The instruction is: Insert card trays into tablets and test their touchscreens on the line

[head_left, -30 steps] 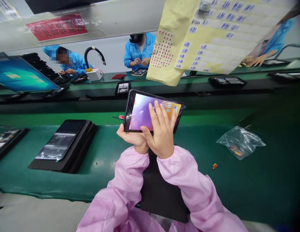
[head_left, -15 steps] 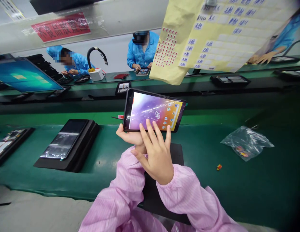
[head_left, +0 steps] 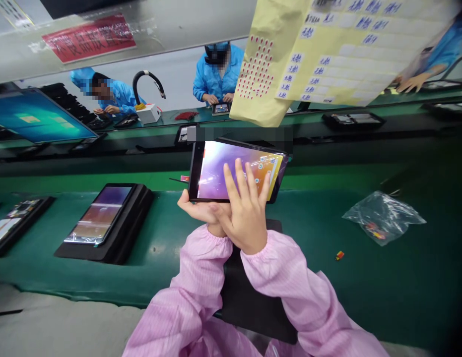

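Note:
A tablet [head_left: 216, 171] with a lit purple-and-orange home screen is tilted up above the bench. My left hand [head_left: 199, 210] is closed on it from below, thumb at its lower left corner; the fingers behind are hidden. Over the right half of the screen, my right hand [head_left: 247, 213] spreads its fingers flat, covering some icons; it seems to touch the glass. A small pink-red piece [head_left: 184, 179] and a thin dark strip stick out at the tablet's left edge. Under my forearms lies a black pad [head_left: 255, 297].
A second lit tablet [head_left: 104, 210] rests on a black stack at left, beside an opened device [head_left: 15, 218]. At right are a clear plastic bag [head_left: 383, 213] and a small red-yellow piece [head_left: 339, 256]. Yellow sheets [head_left: 264, 74] hang ahead. Co-workers in blue sit beyond.
My right hand has moved up and slightly right across the screen. The second tablet's screen at left has gone from dark to lit. My left hand keeps its hold.

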Motion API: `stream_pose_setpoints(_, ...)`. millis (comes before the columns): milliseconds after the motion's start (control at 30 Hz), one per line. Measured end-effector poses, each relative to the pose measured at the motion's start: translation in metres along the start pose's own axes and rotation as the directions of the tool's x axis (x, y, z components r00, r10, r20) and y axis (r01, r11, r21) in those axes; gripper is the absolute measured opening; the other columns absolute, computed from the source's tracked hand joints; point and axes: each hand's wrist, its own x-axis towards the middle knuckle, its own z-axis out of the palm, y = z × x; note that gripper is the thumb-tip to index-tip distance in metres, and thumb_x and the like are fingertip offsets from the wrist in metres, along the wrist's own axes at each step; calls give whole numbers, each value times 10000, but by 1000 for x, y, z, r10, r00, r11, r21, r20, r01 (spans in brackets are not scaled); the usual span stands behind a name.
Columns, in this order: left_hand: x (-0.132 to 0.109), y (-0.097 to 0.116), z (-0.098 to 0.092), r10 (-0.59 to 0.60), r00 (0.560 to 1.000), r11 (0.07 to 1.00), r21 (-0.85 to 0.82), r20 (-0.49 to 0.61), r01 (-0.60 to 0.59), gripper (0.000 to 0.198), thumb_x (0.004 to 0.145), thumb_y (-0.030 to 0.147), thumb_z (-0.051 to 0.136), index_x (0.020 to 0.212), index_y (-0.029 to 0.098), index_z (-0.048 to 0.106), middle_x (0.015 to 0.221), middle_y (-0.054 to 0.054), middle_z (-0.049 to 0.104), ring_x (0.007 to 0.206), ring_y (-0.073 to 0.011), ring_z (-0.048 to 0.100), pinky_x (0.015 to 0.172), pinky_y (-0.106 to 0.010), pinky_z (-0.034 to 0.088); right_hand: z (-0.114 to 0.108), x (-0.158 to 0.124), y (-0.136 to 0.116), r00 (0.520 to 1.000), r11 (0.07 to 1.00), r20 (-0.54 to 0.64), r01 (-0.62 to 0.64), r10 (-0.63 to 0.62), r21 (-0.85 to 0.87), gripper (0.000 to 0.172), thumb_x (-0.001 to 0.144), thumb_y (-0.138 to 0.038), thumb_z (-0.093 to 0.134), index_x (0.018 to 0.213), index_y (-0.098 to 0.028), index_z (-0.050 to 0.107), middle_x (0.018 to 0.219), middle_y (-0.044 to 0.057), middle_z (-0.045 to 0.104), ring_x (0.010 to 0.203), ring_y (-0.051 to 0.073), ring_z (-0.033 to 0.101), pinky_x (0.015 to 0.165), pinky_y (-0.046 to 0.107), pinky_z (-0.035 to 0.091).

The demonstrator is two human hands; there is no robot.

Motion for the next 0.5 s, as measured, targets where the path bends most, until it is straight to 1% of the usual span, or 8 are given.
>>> stream_pose_setpoints(33,1,0,1,2,1000,1000,-20,3,-2,530,745,586,381,1001,185,613,971,-68,641,962,-219,631,794,-284,509,1,-7,-1,1000,1000,20,5,-5,12,651,978,-522,247,1503,-140,296,1576,110,264,1467,283,205,1179,577,29)
stream_pose_setpoints(100,2,-1,1,22,999,996,-80,-34,-25,491,751,574,406,970,190,619,941,-58,637,939,-210,632,778,-275,509,2,-22,-4,998,999,58,22,-24,30,640,979,-514,253,1498,-144,310,1574,101,268,1465,285,212,1178,582,23)
stream_pose_setpoints(167,3,-2,0,54,996,994,-92,-66,-59,462,760,569,413,949,199,615,921,-45,630,923,-200,631,763,-266,508,0,-34,-5,995,999,88,38,-41,40,619,980,-495,271,1491,-150,325,1569,93,280,1460,288,226,1176,591,18)
stream_pose_setpoints(300,4,-4,-4,58,997,994,-92,-55,-63,423,760,572,442,912,210,599,919,-30,628,919,-196,629,761,-264,506,-8,-46,-4,993,996,97,64,-69,61,572,987,-468,287,1457,-162,393,1543,82,337,1439,287,283,1173,601,11)
stream_pose_setpoints(400,4,-3,-5,54,998,993,-99,-44,-58,405,760,573,447,887,215,589,931,-29,634,924,-199,631,772,-273,503,-15,-43,1,995,993,43,90,-93,70,551,992,-483,279,1391,-166,490,1484,88,439,1396,277,369,1174,601,4)
stream_pose_setpoints(467,3,-2,-4,54,998,995,-83,-13,-55,424,769,577,419,901,215,596,946,-37,639,933,-206,631,785,-285,502,-18,-33,8,996,995,-37,89,-87,48,551,994,-491,271,1361,-166,524,1452,97,482,1379,275,397,1173,605,14)
stream_pose_setpoints(500,2,-1,-3,57,998,995,-77,6,-56,437,774,575,405,915,211,602,954,-44,641,940,-212,631,794,-293,502,-18,-27,12,994,997,-80,76,-74,25,553,994,-492,270,1363,-166,522,1453,104,480,1381,278,393,1171,609,24)
